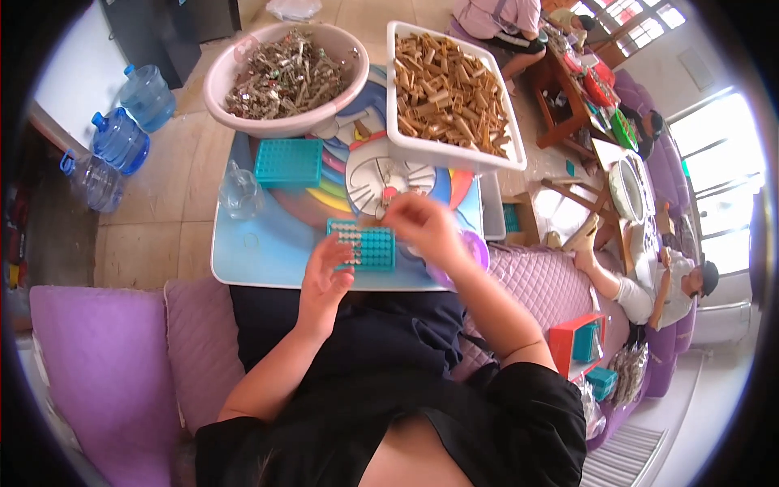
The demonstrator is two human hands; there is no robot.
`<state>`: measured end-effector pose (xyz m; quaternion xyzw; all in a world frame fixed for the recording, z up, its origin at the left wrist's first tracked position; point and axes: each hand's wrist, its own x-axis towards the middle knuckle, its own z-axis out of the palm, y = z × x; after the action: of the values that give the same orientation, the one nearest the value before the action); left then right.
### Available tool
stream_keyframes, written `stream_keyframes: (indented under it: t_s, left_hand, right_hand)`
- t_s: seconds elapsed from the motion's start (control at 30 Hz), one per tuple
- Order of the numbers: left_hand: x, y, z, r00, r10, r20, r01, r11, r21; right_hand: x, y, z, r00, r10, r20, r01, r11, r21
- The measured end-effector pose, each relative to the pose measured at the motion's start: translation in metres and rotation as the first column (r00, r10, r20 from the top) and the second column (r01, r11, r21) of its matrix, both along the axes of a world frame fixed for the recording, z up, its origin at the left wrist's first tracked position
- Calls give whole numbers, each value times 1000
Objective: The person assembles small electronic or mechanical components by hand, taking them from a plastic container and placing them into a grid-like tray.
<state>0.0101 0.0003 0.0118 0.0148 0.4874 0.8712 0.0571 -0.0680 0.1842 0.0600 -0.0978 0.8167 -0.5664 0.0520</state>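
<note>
- The person's left hand (324, 276) is half curled with its fingers parted, over the left edge of a teal grid tray (375, 250); whether the fingertips touch it cannot be told.
- That tray lies just right of the left hand, below and left of the right hand, and shows pale round spots in its left columns.
- The right hand (423, 231) is raised beyond the tray's far right corner, its fingers bent in narrowly; it is blurred, so whether it holds anything cannot be told.
- A purple bowl (477, 250) stands just under and beside the right wrist, partly hidden.
- Beyond the left hand, to its left, sits a second teal tray (289, 162); a clear jug (241, 193) stands nearer, left of the hand.
- Farther beyond the left hand, a pink basin (272, 128) holds a heap of metallic-looking pieces (288, 77).
- Beyond the right hand, a white tub (458, 157) is filled with tan pieces (446, 89).
- Beneath both hands spreads a blue table (276, 264) with a cartoon face.
- Well to the right of the right hand, another person (669, 284) sits with one leg stretched out.
</note>
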Motion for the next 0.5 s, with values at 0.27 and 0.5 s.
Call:
stream_keyframes:
  t_s: [0.27,0.5]
  left_hand:
    - [2,-17,-21,993,83,83,-95,985,147]
    - [7,-10,-9,991,-87,105,65,977,201]
  right_hand:
    - [1,-15,-23,958,226,179,-259,947,191]
    - [-102,16,-73,899,437,-24,-157,374,914]
